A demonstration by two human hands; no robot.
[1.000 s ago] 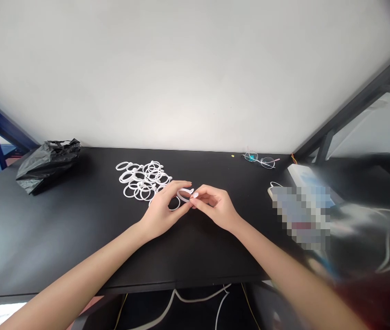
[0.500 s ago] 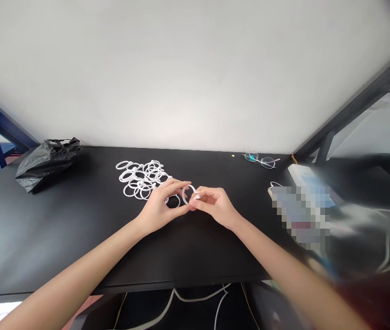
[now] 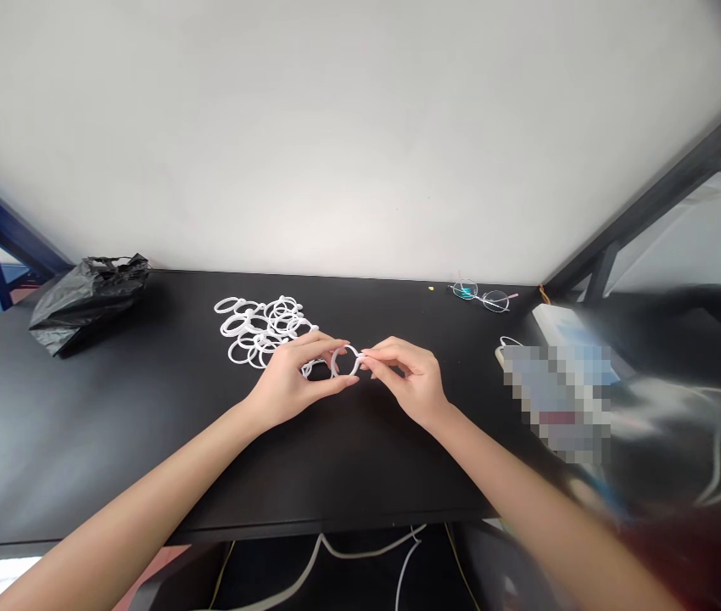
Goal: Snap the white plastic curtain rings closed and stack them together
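So, got a heap of loose white rings (image 3: 259, 327) just beyond the fingers of the left hand (image 3: 287, 383), crumpled black plastic bag (image 3: 88, 295) well off to their left, wire glasses (image 3: 480, 294) past the right hand (image 3: 412, 382). Thin, smooth, round white ring (image 3: 346, 362) pinched between both thumbs and forefingers, right at the fingertips, over matte black table (image 3: 112, 441).

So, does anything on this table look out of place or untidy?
Nothing looks damaged or spilled. The white rings lie in a loose, overlapping heap beside the left hand, which with the right hand pinches one ring. A tiny yellow scrap lies alone near the glasses.
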